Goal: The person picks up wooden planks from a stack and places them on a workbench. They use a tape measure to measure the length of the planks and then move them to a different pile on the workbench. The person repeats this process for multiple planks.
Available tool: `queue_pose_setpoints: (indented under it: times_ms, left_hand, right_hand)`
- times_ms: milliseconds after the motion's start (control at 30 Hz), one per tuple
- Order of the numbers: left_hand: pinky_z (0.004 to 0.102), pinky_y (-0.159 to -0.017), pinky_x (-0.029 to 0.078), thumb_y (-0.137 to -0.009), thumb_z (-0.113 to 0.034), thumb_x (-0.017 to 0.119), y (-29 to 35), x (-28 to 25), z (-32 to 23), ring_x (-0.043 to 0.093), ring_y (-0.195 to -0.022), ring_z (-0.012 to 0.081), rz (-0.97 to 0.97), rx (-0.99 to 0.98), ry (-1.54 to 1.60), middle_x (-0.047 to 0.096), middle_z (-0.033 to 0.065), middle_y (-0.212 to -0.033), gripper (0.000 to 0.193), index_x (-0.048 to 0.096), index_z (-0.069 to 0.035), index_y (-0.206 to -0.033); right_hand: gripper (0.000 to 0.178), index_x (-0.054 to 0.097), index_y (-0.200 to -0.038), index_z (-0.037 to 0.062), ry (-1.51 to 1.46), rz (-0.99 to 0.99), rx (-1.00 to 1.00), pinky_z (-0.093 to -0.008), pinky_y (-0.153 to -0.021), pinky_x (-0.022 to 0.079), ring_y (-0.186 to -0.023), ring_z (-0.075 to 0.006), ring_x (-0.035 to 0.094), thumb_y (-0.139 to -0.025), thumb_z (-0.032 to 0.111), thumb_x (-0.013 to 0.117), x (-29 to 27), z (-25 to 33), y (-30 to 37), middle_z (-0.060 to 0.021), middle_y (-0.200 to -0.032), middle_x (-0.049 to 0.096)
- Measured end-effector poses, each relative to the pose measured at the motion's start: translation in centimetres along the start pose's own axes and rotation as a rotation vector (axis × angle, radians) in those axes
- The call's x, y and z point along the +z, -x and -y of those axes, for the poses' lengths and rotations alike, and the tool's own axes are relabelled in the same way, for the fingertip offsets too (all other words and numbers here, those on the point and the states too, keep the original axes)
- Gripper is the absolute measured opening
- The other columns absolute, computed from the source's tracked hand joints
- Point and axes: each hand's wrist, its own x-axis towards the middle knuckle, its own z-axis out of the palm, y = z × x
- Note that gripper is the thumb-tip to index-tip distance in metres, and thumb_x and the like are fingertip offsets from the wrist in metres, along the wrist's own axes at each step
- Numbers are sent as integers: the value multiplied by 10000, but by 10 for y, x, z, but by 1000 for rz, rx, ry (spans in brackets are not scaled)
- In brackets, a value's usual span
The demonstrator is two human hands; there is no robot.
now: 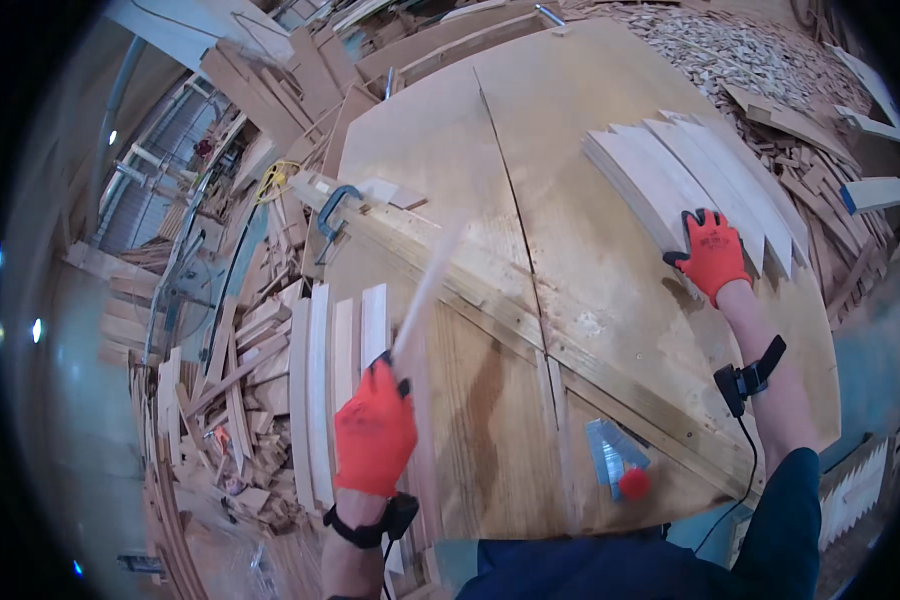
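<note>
My left hand (375, 430), in a red glove with black fingertips, is closed around the lower end of a thin pale wooden strip (430, 280). The strip points up and away over the worktable, blurred by motion. At the right, my right hand (713, 252), gloved alike, rests on the near end of a stack of pale boards (660, 185). Its fingers lie on the top wood and the thumb is spread to the left. The boards lie slanted, with staggered pointed ends.
A long wooden rail (490, 310) crosses the plywood table (560, 110) diagonally, with a blue C-clamp (336, 210) at its far left end. Metal plates (610, 455) and a red round knob (634, 484) lie near the front. Upright strips (320, 400) and scrap wood (245, 400) crowd the left.
</note>
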Motion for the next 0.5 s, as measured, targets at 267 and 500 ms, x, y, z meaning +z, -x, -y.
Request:
queue_pose_setpoints:
  times_ms: [267, 500]
  left_hand:
    - [449, -945, 495, -911, -152, 589, -36, 49, -60, 608, -1074, 379, -168, 710, -137, 598, 258, -1177, 391, 547, 64, -1235]
    - [507, -1117, 376, -898, -187, 546, -75, 129, -125, 533, -1264, 378, -309, 972, 35, 548, 234, -1355, 436, 560, 19, -1281]
  right_hand:
    - [616, 565, -1352, 98, -940, -188, -510, -420, -994, 465, -1158, -325, 583, -790, 239, 772, -85, 51, 70, -159, -1256, 603]
    - [783, 477, -1447, 156, -499, 344, -345, -458, -979, 448, -1133, -348, 571, -783, 457, 763, -47, 68, 113, -165, -1196, 587]
